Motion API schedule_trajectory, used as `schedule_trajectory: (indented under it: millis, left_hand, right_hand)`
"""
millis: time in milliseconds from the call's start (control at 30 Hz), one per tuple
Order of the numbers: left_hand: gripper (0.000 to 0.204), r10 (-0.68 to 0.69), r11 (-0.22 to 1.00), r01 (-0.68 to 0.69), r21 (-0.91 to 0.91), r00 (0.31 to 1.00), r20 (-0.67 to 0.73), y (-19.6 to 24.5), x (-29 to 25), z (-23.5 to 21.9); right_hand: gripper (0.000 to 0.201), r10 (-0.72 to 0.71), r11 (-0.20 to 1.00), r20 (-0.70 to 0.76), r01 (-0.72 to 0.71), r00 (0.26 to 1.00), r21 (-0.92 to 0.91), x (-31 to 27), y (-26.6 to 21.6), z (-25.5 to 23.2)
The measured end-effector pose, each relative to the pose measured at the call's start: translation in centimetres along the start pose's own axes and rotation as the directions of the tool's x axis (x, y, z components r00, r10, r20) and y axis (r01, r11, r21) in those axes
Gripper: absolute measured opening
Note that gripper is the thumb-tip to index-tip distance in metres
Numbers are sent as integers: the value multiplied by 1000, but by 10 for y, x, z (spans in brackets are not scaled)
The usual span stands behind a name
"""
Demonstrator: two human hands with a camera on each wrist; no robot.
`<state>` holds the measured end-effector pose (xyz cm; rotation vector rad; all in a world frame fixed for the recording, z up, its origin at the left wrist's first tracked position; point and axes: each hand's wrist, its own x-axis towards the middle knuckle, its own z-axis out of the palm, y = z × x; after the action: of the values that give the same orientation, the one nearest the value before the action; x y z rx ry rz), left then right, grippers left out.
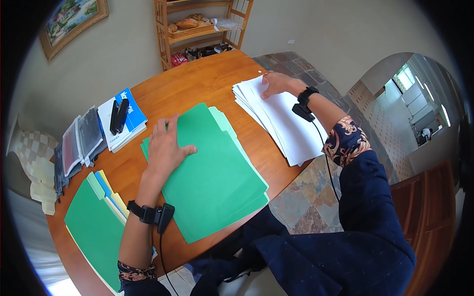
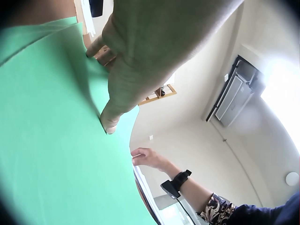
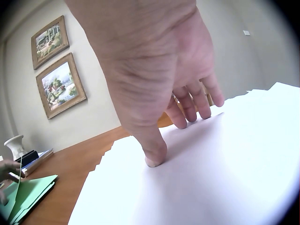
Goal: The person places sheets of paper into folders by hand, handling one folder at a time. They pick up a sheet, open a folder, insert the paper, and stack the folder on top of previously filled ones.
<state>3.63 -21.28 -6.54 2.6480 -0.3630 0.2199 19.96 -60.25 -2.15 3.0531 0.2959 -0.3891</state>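
My left hand (image 1: 164, 147) holds the left edge of a green folder (image 1: 212, 172), thumb on its upper face and fingers at the edge. The left wrist view shows the folder's surface (image 2: 56, 126) bending beside the thumb. More folders lie beneath, a pale green tab (image 1: 223, 122) sticking out. At the far end of a stack of white paper (image 1: 291, 123), my right hand (image 1: 279, 84) grips the sheets. Its thumb presses the top sheet (image 3: 197, 178) while the bent fingers meet the far edge. The stack's layers are slightly fanned.
Another green folder (image 1: 96, 217) with blue and yellow ones lies at the left. Behind it are zip pouches (image 1: 81, 140) and a black stapler (image 1: 119, 117) on blue-and-white paper packs (image 1: 136, 118). A wooden shelf (image 1: 197, 37) stands beyond the table (image 1: 212, 74).
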Motion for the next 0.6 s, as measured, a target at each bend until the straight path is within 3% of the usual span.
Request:
schedule_trajectory:
  millis: [233, 333, 500, 533, 600]
  left_hand:
    - [94, 1, 1000, -1, -5, 1000, -4, -1, 0, 1]
    - [94, 2, 1000, -2, -14, 1000, -6, -3, 0, 2]
    - [95, 29, 999, -30, -27, 999, -20, -2, 1, 3]
    - [94, 2, 999, -2, -51, 1000, -14, -1, 1, 1]
    - [93, -4, 997, 4, -73, 1000, -4, 2, 1, 0]
  right_hand:
    - [65, 16, 998, 13, -17, 1000, 57, -2, 1, 2]
    - [66, -25, 998, -78, 30, 997, 56, 6, 9, 11]
    - [63, -23, 1000, 38, 24, 999, -14, 8, 7, 5]
    - [60, -82, 996, -39, 81, 996, -38, 5, 7, 6]
    - [67, -17, 1000, 30, 17, 999, -2, 4, 4, 2]
